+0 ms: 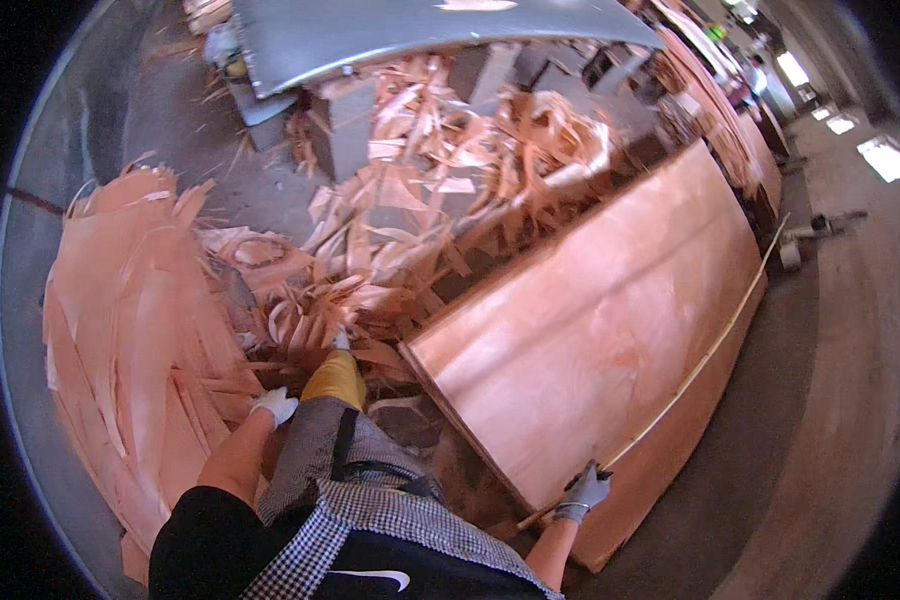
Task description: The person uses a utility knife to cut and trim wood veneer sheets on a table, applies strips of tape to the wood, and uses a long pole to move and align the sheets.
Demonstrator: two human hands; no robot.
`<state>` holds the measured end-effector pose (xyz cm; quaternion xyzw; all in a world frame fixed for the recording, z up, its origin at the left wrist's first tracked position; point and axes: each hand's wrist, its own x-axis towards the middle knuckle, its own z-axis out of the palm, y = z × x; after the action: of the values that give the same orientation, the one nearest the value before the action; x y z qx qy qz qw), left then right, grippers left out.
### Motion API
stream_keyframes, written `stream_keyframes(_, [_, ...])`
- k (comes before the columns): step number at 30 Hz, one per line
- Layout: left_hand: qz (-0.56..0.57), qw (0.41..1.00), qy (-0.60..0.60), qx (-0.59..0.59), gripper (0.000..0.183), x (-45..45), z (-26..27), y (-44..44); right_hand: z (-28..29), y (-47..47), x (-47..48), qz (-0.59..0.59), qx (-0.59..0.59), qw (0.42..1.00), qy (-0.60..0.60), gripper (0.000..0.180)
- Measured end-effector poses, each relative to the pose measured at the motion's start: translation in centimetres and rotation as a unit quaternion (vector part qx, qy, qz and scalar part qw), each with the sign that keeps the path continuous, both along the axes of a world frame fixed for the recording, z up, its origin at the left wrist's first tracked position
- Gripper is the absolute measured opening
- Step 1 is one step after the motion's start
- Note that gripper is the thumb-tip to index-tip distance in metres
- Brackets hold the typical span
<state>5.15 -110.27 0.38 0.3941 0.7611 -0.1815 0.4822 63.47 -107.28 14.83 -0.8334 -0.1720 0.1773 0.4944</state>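
Note:
My right hand (586,489), in a grey work glove, is closed around a long thin wooden stick (667,409). The stick runs along the outer edge of a stack of reddish wood veneer sheets (600,322), its far end near the stack's upper right corner. My left hand (274,406), in a white glove, is beside a tall pile of loose veneer strips (142,315) on the left; whether its fingers hold a strip cannot be made out. Torn veneer scraps (345,300) lie ahead of my yellow-covered lower leg.
A large grey sheet-like surface (420,37) stands across the top. A heap of curled veneer scraps (540,142) covers the floor beyond the stack. More veneer sheets (727,135) are piled at the upper right, beside a long floor aisle (862,322).

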Motion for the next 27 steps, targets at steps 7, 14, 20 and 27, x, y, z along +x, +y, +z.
stream_keyframes(7, [-0.033,0.989,-0.107,0.098,0.050,-13.8,0.8,11.7,4.0,18.5,-19.3,0.027,0.060,0.995,0.073,0.024])
stream_keyframes(14, [0.133,0.941,-0.058,0.305,0.045,-27.4,6.2,17.5,7.4,34.8,-37.1,0.191,0.096,0.963,0.164,0.026])
stream_keyframes(20, [0.151,0.911,-0.163,0.346,0.047,-31.7,4.8,22.8,6.1,47.7,-48.6,0.275,0.127,0.938,0.169,0.024])
stream_keyframes(27, [0.067,0.875,-0.258,0.403,0.035,-40.8,1.9,35.0,5.5,58.9,-73.3,0.367,0.096,0.903,0.200,0.024])
